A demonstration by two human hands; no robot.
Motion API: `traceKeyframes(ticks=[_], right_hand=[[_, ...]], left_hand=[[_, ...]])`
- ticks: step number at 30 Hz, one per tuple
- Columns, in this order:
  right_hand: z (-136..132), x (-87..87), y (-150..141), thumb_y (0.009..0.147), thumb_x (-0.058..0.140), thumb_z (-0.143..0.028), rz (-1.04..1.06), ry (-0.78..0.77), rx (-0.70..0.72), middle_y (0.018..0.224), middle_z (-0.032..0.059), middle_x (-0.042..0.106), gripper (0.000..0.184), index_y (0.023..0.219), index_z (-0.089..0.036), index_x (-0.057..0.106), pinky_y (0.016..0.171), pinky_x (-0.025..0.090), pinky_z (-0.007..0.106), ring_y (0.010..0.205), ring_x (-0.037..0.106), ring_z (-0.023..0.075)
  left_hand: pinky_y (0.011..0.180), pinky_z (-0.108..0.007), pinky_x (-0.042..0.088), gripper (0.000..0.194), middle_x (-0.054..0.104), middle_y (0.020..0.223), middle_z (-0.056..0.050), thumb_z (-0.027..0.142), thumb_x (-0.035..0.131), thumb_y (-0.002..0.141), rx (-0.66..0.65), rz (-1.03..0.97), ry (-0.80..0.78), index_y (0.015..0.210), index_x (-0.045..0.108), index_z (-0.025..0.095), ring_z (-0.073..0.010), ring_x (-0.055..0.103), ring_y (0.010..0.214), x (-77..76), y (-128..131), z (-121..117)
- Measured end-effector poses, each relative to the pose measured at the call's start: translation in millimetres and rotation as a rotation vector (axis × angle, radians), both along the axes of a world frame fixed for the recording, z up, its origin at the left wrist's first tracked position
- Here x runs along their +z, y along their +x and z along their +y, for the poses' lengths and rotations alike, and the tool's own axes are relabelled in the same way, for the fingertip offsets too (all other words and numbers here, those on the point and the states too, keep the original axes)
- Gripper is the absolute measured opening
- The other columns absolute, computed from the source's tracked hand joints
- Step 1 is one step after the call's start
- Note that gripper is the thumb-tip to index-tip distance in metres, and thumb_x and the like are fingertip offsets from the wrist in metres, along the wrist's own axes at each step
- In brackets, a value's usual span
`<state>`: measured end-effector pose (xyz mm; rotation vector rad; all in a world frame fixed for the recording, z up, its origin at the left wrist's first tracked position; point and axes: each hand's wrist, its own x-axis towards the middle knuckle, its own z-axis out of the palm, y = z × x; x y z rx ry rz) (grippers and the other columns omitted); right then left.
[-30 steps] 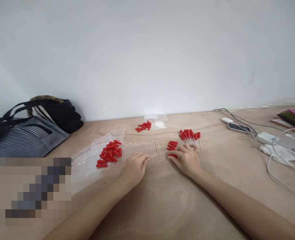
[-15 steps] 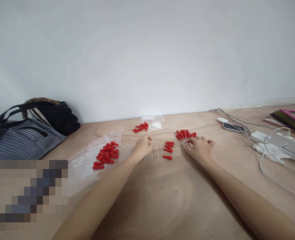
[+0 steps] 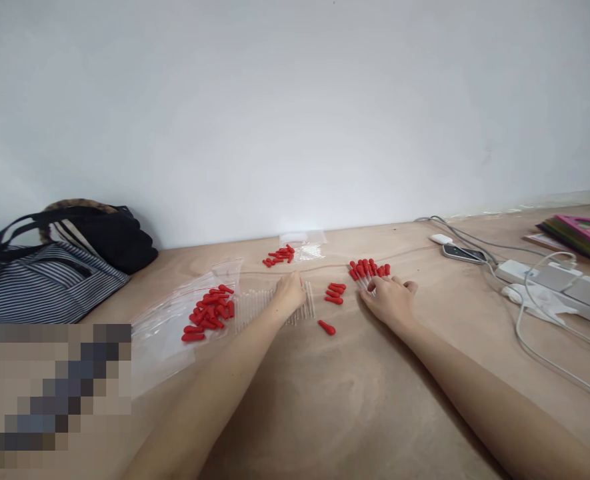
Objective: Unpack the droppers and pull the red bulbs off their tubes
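Note:
My left hand (image 3: 291, 295) is closed over the right part of a row of thin clear tubes (image 3: 249, 310); its fingertips are turned away, so what they pinch is hidden. My right hand (image 3: 392, 300) bends its fingers round the clear stems of a bunch of droppers (image 3: 365, 269) with red rubber bulbs, thumb and forefinger at one stem. Between the hands lie several loose red bulbs (image 3: 335, 293), and a single red bulb (image 3: 327, 327) rests nearer me. Left of the tubes, a pile of red bulbs (image 3: 209, 310) sits on clear plastic bags (image 3: 167, 320).
Smaller red bulbs (image 3: 279, 255) and a clear bag (image 3: 312, 250) lie near the wall. A striped bag (image 3: 39, 287) stands at left. On the right are a power strip (image 3: 555, 283) with cables, a small black device (image 3: 463, 254) and stacked coloured sheets (image 3: 582, 235).
The nearest loose red bulb has shifted towards me and turned. My left hand has moved slightly over the tubes. My right hand stays at the droppers, its fingers a little lower.

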<state>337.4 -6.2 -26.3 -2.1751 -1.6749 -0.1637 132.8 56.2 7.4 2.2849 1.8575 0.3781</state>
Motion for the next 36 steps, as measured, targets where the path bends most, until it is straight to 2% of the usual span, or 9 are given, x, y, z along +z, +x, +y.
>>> traceKeyframes(ticks=[4, 6, 8, 11, 13, 20, 27, 32, 36], right_hand=[[0, -0.1, 0, 0.076, 0.044, -0.039, -0.006, 0.001, 0.007, 0.08, 0.007, 0.064, 0.027, 0.07, -0.018, 0.06, 0.076, 0.02, 0.04, 0.085, 0.05, 0.0233], [0, -0.4, 0, 0.077, 0.043, -0.039, -0.012, -0.001, 0.005, 0.08, 0.0074, 0.064, 0.027, 0.071, -0.018, 0.06, 0.075, 0.02, 0.04, 0.086, 0.05, 0.0236], [0, -0.8, 0, 0.077, 0.043, -0.039, -0.017, -0.002, 0.005, 0.08, 0.0078, 0.064, 0.027, 0.073, -0.018, 0.061, 0.075, 0.02, 0.04, 0.086, 0.05, 0.0238], [0, -1.5, -1, 0.078, 0.043, -0.038, -0.028, 0.002, 0.006, 0.082, 0.0085, 0.064, 0.027, 0.075, -0.018, 0.061, 0.075, 0.02, 0.04, 0.085, 0.05, 0.0237], [-1, -1.9, -1, 0.078, 0.042, -0.037, -0.037, 0.01, 0.006, 0.082, 0.0089, 0.065, 0.027, 0.077, -0.018, 0.061, 0.075, 0.021, 0.04, 0.085, 0.051, 0.0238], [-3, 0.9, -4, 0.077, 0.043, -0.034, -0.062, 0.027, 0.024, 0.084, 0.0091, 0.065, 0.025, 0.075, -0.018, 0.063, 0.075, 0.021, 0.041, 0.085, 0.051, 0.0245], [-1, 2.8, -5, 0.077, 0.044, -0.035, -0.068, -0.023, 0.003, 0.075, 0.01, 0.065, 0.027, 0.073, -0.018, 0.065, 0.076, 0.022, 0.043, 0.085, 0.052, 0.0266], [2, 4.2, -6, 0.077, 0.043, -0.035, -0.069, -0.056, -0.029, 0.071, 0.0102, 0.065, 0.028, 0.073, -0.018, 0.066, 0.078, 0.021, 0.044, 0.086, 0.052, 0.0272], [3, 7.2, -8, 0.076, 0.043, -0.036, -0.067, -0.123, -0.052, 0.071, 0.0114, 0.064, 0.03, 0.072, -0.018, 0.066, 0.081, 0.021, 0.044, 0.087, 0.052, 0.0283]], left_hand=[[0.071, -0.035, 0.043, 0.01, 0.061, 0.085, -0.015, 0.016, 0.053, 0.076, -0.063, -0.017, 0.039, 0.082, 0.059, 0.011, -0.0276, 0.058, 0.085, 4.4, -2, -10], [0.077, -0.034, 0.041, 0.01, 0.06, 0.091, -0.012, 0.019, 0.053, 0.078, -0.156, -0.035, 0.065, 0.084, 0.059, 0.014, -0.0246, 0.056, 0.09, 8.7, -5, -21], [0.08, -0.029, 0.041, 0.009, 0.059, 0.092, -0.005, 0.024, 0.06, 0.076, -0.371, -0.063, 0.046, 0.083, 0.061, 0.019, -0.0193, 0.055, 0.089, 12.5, -11, -33], [0.075, -0.023, 0.041, 0.017, 0.056, 0.086, 0.0, 0.026, 0.07, 0.067, -0.802, -0.129, -0.057, 0.083, 0.063, 0.023, -0.015, 0.055, 0.083, 14.9, -21, -44], [0.071, -0.022, 0.042, 0.021, 0.054, 0.086, 0.0, 0.024, 0.072, 0.065, -0.936, -0.154, -0.122, 0.085, 0.064, 0.024, -0.0148, 0.054, 0.082, 14.5, -27, -45], [0.06, -0.019, 0.041, 0.009, 0.056, 0.073, 0.002, 0.022, 0.071, 0.067, -0.984, -0.074, -0.293, 0.073, 0.064, 0.02, -0.0117, 0.054, 0.066, 15.6, -31, -41], [0.071, -0.022, 0.043, 0.006, 0.061, 0.084, -0.001, 0.015, 0.066, 0.072, -0.822, -0.131, -0.019, 0.075, 0.062, 0.018, -0.0143, 0.058, 0.079, 13.1, -6, -40], [0.072, -0.024, 0.045, 0.011, 0.06, 0.089, -0.001, 0.012, 0.067, 0.069, -0.764, -0.125, 0.024, 0.076, 0.061, 0.017, -0.0161, 0.059, 0.081, -1.1, 17, -27], [0.076, -0.028, 0.046, 0.018, 0.058, 0.095, -0.002, 0.01, 0.064, 0.072, -0.689, -0.136, 0.073, 0.087, 0.06, 0.018, -0.0176, 0.058, 0.086, -4.9, 19, -26]])
